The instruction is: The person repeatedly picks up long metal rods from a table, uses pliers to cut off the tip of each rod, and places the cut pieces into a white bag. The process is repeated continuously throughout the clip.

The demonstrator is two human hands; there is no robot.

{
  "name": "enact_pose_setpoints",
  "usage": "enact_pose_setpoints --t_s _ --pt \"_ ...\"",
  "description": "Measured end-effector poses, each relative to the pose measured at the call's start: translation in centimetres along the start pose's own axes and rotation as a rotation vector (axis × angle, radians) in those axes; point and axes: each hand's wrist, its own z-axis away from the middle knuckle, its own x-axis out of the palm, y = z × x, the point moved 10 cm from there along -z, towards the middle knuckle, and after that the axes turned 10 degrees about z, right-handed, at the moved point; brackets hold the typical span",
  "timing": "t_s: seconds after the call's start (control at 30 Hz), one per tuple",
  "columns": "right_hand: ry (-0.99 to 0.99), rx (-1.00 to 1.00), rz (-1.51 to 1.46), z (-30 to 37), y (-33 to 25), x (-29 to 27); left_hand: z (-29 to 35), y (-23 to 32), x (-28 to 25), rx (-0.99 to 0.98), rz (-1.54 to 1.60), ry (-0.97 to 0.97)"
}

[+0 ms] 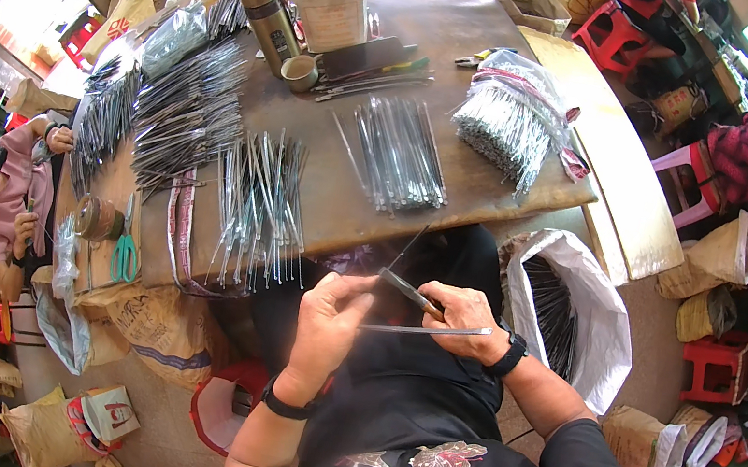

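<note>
Thin metal strip [427, 330] is hanging just off the table's [410, 5] near edge, stretching between both hands. Right hand [469, 323] is gripping a wooden-handled tool [404, 288]; left hand [329, 316] is curling narrow by the strip's end, can't tell what it's pinching tbh. Bundled strips [400, 160] are lying on the table.

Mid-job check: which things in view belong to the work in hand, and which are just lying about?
Likely the job's:
wooden-handled tool in the right hand
thin strip in the left hand
thin metal rods on the table

Apparently just lying about:
thermos
cup
green-handled scissors
</note>
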Motion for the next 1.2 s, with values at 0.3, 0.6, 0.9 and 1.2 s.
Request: enact_pose_setpoints --t_s 0.3,0.6,0.9,1.2 --pt "-0.012 0.116 -0.076 -0.6 0.3 -0.5 1.6 4.8 -0.3 0.266 -0.496 -0.020" --pt "-0.091 0.259 -0.403 -1.7 1.9 1.6 -3.5 1.9 -9.8 0.032 -0.353 0.317" --pt "0.041 0.311 -0.781 -0.9 3.8 1.0 -7.1 -0.5 -15.4 -0.124 -0.221 0.445" --pt "-0.081 0.364 -0.993 -0.1 3.0 1.2 -7.9 4.3 -1.9 0.302 -0.922 0.279"
